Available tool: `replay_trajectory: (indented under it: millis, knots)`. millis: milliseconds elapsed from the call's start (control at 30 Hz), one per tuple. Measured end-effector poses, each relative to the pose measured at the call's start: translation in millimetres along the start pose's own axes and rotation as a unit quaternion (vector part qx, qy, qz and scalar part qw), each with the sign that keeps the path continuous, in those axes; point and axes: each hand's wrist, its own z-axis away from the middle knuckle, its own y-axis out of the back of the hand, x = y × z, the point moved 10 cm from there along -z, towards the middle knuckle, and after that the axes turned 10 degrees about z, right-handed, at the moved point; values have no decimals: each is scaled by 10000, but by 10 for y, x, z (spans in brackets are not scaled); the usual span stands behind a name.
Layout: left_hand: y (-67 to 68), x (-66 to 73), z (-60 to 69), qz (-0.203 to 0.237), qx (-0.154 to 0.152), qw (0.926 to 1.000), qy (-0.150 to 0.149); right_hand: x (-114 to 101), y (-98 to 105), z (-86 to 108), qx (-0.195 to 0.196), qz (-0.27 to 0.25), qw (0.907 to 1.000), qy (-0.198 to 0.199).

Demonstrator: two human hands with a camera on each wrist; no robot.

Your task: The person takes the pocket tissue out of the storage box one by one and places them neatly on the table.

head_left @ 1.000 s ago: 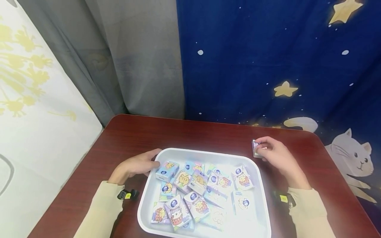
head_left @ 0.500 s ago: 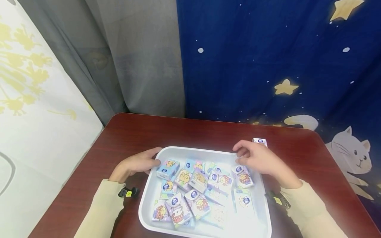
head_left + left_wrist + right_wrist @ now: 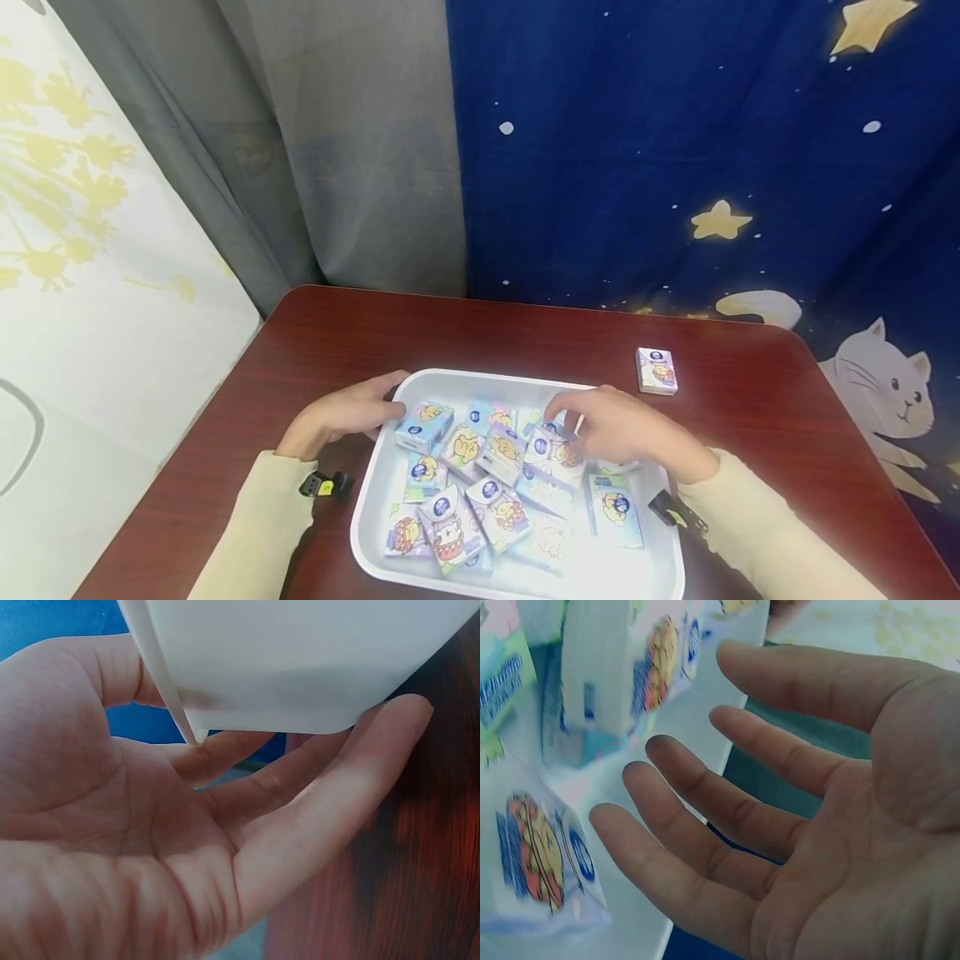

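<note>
A white tray [image 3: 365, 533] holds several small pastel tissue packs [image 3: 448, 527] with cartoon prints, some lying over one another. At its far left corner my left hand [image 3: 348, 410] holds the rim; in the left wrist view the thumb and fingers lie on either side of the tray wall [image 3: 262, 675]. My right hand [image 3: 618, 425] hovers over the far right part of the tray. Its fingers, seen in the right wrist view, are spread and slightly bent with nothing between them, near a tissue pack [image 3: 540, 855]. One tissue pack [image 3: 657, 372] stands alone on the table, beyond the tray's right corner.
The dark red wooden table [image 3: 525, 337] extends around the tray. Behind it hang a grey curtain [image 3: 367, 150] and a blue curtain [image 3: 585, 167] with stars. A white patterned cloth [image 3: 90, 333] hangs at the left.
My right hand has let go of the tissue pack on the table at the right and has moved left over the tray. My left hand stays at the tray's corner.
</note>
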Motion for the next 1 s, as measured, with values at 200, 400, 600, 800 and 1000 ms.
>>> replay_trajectory:
  millis: [200, 400, 600, 800, 1000]
  knots:
    - [0, 7, 0, -31, -6, 10000, -50, -144, -127, -19, -124, 681, 9975, 102]
    - [9, -20, -7, -28, 13, 10000, -17, -213, -248, -23, -177, 825, 9964, 73]
    - [22, -28, -7, 45, 29, 10000, 28, -224, -275, -35, -160, 817, 9965, 35]
    - [11, -17, -6, -17, 19, 10000, 34, -193, -266, -25, -188, 868, 9960, 33]
    - [14, -31, -15, 41, 38, 10000, 37, -153, -246, 2, -319, 718, 9968, 132]
